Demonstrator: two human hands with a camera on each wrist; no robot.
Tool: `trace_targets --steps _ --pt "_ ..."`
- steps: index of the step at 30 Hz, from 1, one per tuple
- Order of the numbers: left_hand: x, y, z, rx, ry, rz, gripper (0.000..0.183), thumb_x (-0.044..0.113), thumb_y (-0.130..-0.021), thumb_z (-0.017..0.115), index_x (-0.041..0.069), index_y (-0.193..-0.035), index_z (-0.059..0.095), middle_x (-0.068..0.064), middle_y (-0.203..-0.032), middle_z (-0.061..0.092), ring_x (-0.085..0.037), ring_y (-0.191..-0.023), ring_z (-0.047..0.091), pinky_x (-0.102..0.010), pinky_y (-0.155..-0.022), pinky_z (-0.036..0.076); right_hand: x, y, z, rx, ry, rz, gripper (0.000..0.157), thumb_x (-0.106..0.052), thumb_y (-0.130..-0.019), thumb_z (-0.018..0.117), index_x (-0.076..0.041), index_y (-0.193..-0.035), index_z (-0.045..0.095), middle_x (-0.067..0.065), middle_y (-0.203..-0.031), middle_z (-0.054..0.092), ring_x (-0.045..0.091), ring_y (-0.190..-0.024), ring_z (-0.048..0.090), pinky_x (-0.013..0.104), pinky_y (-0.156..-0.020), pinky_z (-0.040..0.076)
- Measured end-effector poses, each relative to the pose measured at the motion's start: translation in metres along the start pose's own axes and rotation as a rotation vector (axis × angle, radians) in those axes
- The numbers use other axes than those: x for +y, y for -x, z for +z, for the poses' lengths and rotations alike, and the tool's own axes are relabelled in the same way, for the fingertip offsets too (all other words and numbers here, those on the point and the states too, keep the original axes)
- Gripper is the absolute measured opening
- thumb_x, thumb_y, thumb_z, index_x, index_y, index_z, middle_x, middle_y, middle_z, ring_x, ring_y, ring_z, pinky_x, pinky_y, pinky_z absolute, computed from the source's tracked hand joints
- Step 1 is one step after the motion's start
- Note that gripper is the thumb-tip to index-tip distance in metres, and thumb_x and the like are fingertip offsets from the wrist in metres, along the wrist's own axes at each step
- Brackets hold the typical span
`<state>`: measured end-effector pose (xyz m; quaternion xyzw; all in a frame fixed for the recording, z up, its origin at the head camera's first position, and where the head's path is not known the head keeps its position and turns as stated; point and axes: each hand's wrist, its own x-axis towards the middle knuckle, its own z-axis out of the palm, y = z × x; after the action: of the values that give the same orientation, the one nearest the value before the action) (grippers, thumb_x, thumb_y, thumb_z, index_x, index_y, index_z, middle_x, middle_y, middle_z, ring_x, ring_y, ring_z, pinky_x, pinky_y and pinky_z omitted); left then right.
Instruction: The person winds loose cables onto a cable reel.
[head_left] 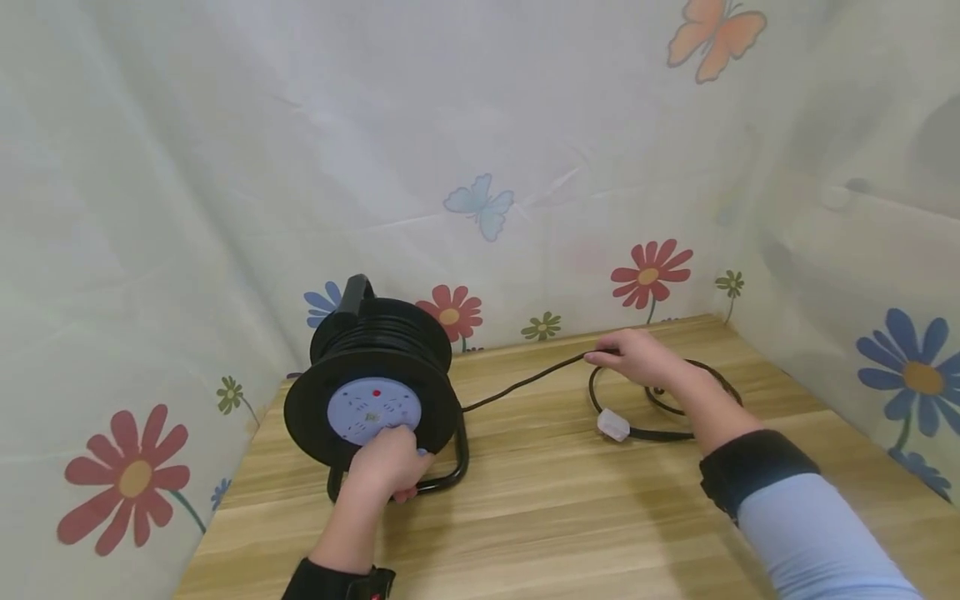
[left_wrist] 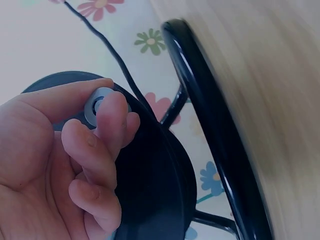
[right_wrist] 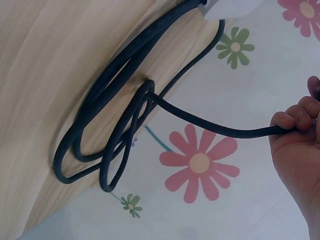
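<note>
A black cable reel [head_left: 303,417] stands on the left of the table, its pale socket panel [head_left: 348,408] facing the person. At the panel's lower edge, my left hand [head_left: 386,462] pinches a small round grey knob [left_wrist: 91,111] between thumb and fingers. The cable [head_left: 521,386] runs from the reel rightward, slightly slack, to my right hand [head_left: 637,358]. That hand grips it above the table, fingers curled round it in the right wrist view. Beyond the grip the cable drops into loose loops [right_wrist: 107,95] lying on the wood, ending in a whitish plug [head_left: 613,425].
The reel rests on a black tube frame [head_left: 459,467] with a carrying handle [head_left: 354,296] on top. Behind and beside the wooden table [head_left: 540,517] hangs a pale flower-printed sheet [head_left: 360,167], close to the table's back edge.
</note>
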<state>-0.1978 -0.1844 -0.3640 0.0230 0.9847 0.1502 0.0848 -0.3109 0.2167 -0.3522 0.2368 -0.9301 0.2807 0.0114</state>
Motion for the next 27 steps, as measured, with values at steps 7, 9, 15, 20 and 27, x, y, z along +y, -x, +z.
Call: trace_targets --steps 7,9,15,20,27 --pt "-0.016 0.001 -0.002 0.005 -0.010 -0.014 0.032 0.033 -0.095 0.069 0.011 -0.074 0.061 0.001 -0.048 0.059 -0.019 -0.048 0.063 -0.038 -0.060 0.048 -0.013 -0.009 0.009 -0.013 0.001 -0.020 0.025 -0.033 -0.104 0.060 -0.015 -0.088 0.067 0.000 -0.073 0.054 0.017 -0.064 0.045 0.036 -0.062 0.038" --pt "-0.023 0.002 -0.002 0.009 -0.015 -0.016 0.033 0.032 -0.095 0.069 0.010 -0.071 0.060 0.001 -0.046 0.058 -0.019 -0.047 0.064 -0.037 -0.059 0.048 -0.018 -0.011 0.013 -0.020 -0.002 -0.028 0.023 -0.031 -0.104 0.060 -0.015 -0.090 0.069 -0.001 -0.076 0.058 0.017 -0.066 0.047 0.036 -0.063 0.040" --pt "-0.041 0.001 -0.004 0.007 0.011 -0.057 0.030 0.027 -0.092 0.070 0.009 -0.070 0.060 -0.003 -0.049 0.060 -0.017 -0.040 0.060 -0.032 -0.053 0.048 -0.031 -0.020 0.021 -0.043 -0.025 -0.040 0.021 -0.029 -0.104 0.061 -0.014 -0.093 0.071 -0.002 -0.081 0.063 0.018 -0.070 0.052 0.037 -0.065 0.044" --pt "-0.052 0.001 -0.006 0.004 0.023 -0.091 0.028 0.025 -0.091 0.069 0.008 -0.070 0.060 -0.006 -0.058 0.063 -0.017 -0.041 0.062 -0.031 -0.052 0.048 -0.040 -0.026 0.027 -0.052 -0.027 -0.057 0.021 -0.029 -0.104 0.061 -0.015 -0.093 0.072 -0.003 -0.080 0.064 0.017 -0.069 0.053 0.036 -0.066 0.045" --pt "-0.066 0.006 -0.016 -0.012 0.015 -0.102 0.023 0.023 -0.091 0.069 0.002 -0.085 0.065 -0.004 -0.053 0.062 -0.019 -0.046 0.064 -0.040 -0.068 0.053 -0.052 -0.035 0.037 -0.059 -0.021 -0.089 0.019 -0.026 -0.104 0.061 -0.013 -0.094 0.071 -0.003 -0.079 0.063 0.015 -0.068 0.052 0.036 -0.065 0.044"
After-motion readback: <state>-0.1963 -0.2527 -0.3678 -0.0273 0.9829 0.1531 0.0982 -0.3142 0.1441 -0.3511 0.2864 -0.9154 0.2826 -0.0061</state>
